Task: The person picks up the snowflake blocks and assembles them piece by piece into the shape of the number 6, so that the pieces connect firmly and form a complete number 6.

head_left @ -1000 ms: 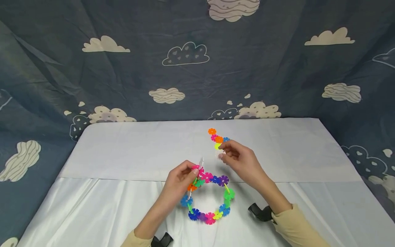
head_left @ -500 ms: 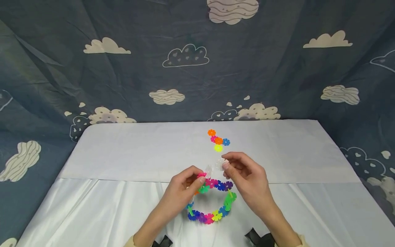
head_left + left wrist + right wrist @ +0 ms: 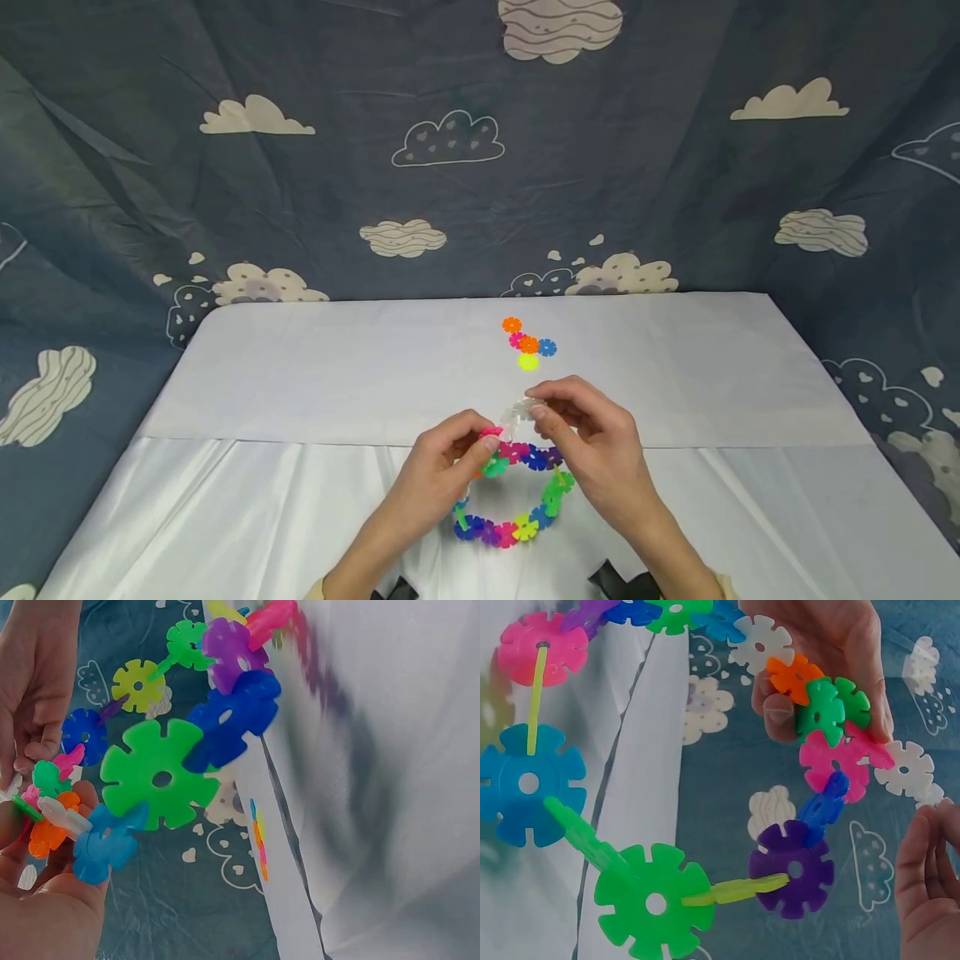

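Observation:
A ring-shaped chain of colourful notched flower discs [image 3: 527,527] hangs below both hands. My left hand [image 3: 442,458] pinches it by a pink disc [image 3: 491,432] at its upper left, with green and orange discs by the fingers in the right wrist view. From that pink disc a white disc [image 3: 904,768] sticks out. My right hand [image 3: 596,437] pinches another white disc [image 3: 930,795] between thumb and fingertips, up against the first one. Whether their slots interlock I cannot tell. In the left wrist view the right hand's white disc is mostly hidden.
Several loose discs lie farther back on the white tabletop [image 3: 337,367]: orange [image 3: 512,325], pink, blue [image 3: 547,347] and yellow [image 3: 528,362]. A dark cloud-print cloth [image 3: 450,67] hangs behind the table. Black wrist mounts [image 3: 626,583] show at the bottom edge.
My right hand has come down and left from beside the loose discs, bringing its white disc to the one on the chain. My left hand has shifted slightly right and lower, turning the pink disc.

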A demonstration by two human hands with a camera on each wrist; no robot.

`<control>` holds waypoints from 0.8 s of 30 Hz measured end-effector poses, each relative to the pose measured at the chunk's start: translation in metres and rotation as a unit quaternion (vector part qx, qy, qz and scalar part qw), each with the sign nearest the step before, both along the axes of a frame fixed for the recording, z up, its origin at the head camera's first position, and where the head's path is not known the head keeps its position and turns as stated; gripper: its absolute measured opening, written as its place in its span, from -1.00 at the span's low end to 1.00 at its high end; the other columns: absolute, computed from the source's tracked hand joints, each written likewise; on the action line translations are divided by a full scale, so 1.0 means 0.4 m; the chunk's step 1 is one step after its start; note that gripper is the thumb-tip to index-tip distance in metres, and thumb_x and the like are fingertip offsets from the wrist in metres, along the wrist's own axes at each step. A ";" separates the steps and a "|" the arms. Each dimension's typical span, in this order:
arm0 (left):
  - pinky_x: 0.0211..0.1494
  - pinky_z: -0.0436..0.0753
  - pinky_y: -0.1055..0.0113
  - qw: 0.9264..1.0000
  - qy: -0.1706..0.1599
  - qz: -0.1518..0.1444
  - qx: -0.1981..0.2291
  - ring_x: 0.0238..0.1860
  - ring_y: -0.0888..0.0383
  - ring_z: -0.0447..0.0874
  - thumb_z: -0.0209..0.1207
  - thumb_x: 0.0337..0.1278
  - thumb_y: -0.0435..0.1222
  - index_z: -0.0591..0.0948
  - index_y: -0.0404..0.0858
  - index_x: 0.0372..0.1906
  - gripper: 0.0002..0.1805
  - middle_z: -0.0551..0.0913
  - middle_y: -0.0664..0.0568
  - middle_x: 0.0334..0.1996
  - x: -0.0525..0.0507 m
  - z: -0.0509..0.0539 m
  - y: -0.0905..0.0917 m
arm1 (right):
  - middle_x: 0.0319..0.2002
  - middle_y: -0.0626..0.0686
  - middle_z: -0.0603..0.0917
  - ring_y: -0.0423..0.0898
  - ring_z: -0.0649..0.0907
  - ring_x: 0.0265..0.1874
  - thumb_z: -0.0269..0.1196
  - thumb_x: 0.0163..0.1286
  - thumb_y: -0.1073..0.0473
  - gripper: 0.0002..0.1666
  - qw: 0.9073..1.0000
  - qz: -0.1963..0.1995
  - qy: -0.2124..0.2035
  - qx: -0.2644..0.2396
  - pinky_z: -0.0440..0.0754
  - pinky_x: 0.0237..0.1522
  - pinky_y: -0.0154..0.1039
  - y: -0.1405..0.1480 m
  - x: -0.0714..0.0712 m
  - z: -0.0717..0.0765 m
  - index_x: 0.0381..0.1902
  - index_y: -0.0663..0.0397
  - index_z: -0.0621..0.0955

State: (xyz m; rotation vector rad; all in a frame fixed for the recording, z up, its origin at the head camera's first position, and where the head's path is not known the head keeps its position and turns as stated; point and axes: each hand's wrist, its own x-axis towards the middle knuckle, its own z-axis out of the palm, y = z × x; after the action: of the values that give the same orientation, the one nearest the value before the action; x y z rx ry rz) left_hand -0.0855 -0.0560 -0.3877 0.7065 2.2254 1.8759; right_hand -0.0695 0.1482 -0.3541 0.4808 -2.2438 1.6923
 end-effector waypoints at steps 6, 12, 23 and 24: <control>-0.29 0.59 0.36 1.000 -0.003 0.000 0.007 -0.34 0.11 0.52 0.10 0.43 -0.13 0.62 -0.08 -0.15 -0.85 0.55 0.07 -0.33 -0.002 -0.003 0.001 | -0.21 -0.09 0.64 -0.07 0.66 -0.33 0.27 0.35 0.37 -0.74 1.000 0.013 0.004 0.009 0.67 -0.20 -0.28 0.005 -0.005 0.002 -0.08 -0.03 0.66; -0.36 0.53 0.38 1.000 0.003 0.003 0.013 -0.38 0.12 0.48 0.10 0.43 -0.17 0.61 -0.11 -0.18 -0.87 0.52 0.07 -0.38 -0.002 -0.006 0.005 | -0.23 -0.07 0.65 -0.08 0.64 -0.35 0.27 0.32 0.42 -0.72 1.000 0.018 0.021 0.007 0.67 -0.20 -0.29 0.000 -0.007 0.001 -0.09 -0.02 0.66; -0.39 0.52 0.38 0.999 0.038 0.014 0.033 -0.41 0.16 0.46 0.12 0.41 -0.24 0.63 -0.13 -0.21 -0.90 0.53 0.07 -0.41 -0.002 -0.016 0.010 | -0.24 -0.10 0.66 -0.17 0.65 -0.31 0.29 0.29 0.46 -0.70 0.998 0.028 0.026 0.056 0.67 -0.12 -0.26 0.004 -0.008 0.006 -0.12 -0.01 0.65; -0.39 0.52 0.38 0.999 0.040 0.014 0.032 -0.42 0.17 0.46 0.13 0.41 -0.25 0.63 -0.13 -0.21 -0.91 0.53 0.07 -0.41 -0.003 -0.017 0.009 | -0.24 -0.10 0.66 -0.16 0.65 -0.30 0.30 0.28 0.47 -0.69 0.997 0.028 0.028 0.059 0.67 -0.12 -0.27 0.003 -0.007 0.007 -0.12 -0.01 0.65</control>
State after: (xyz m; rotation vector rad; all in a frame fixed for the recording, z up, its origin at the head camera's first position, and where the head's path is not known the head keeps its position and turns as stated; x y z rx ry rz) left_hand -0.0867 -0.0524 -0.3945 0.7775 2.2423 1.9734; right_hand -0.0724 0.1495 -0.3515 0.6162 -2.3194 1.5589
